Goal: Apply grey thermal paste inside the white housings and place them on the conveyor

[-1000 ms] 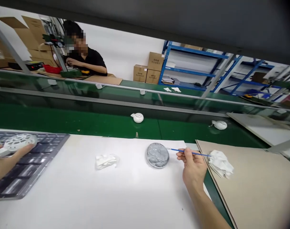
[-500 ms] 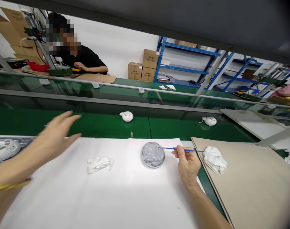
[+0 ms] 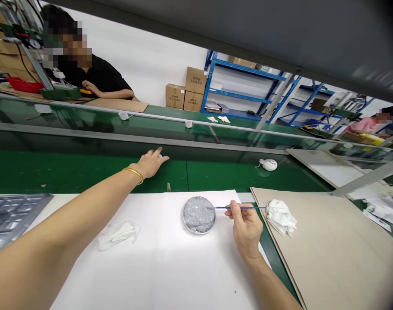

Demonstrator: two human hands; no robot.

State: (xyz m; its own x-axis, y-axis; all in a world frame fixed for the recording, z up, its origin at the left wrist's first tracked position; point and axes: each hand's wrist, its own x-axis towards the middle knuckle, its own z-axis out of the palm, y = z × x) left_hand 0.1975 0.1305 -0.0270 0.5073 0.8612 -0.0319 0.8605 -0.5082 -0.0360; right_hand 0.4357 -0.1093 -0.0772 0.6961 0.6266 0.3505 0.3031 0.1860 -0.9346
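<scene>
My left hand (image 3: 150, 162) is stretched far out over the green conveyor belt (image 3: 86, 172), fingers curved down over a white round part (image 3: 159, 155) that is almost wholly hidden beneath them. A gold bangle sits on that wrist. My right hand (image 3: 245, 225) pinches a thin blue brush (image 3: 244, 208), whose tip rests at the edge of a round dish of grey paste (image 3: 199, 215) on the white sheet (image 3: 157, 267).
A second white round part (image 3: 267, 164) lies further right on the belt. A crumpled white cloth (image 3: 281, 216) sits on a brown cardboard sheet (image 3: 338, 254). A crumpled clear wrap (image 3: 118, 234) and a grey moulded tray (image 3: 9, 215) lie to the left. People sit at benches beyond the belt.
My left hand left the perforated white part on the grey tray, swept forward and now covers the part on the belt. The belt's parts drifted left. The brush tip moved into the paste dish.
</scene>
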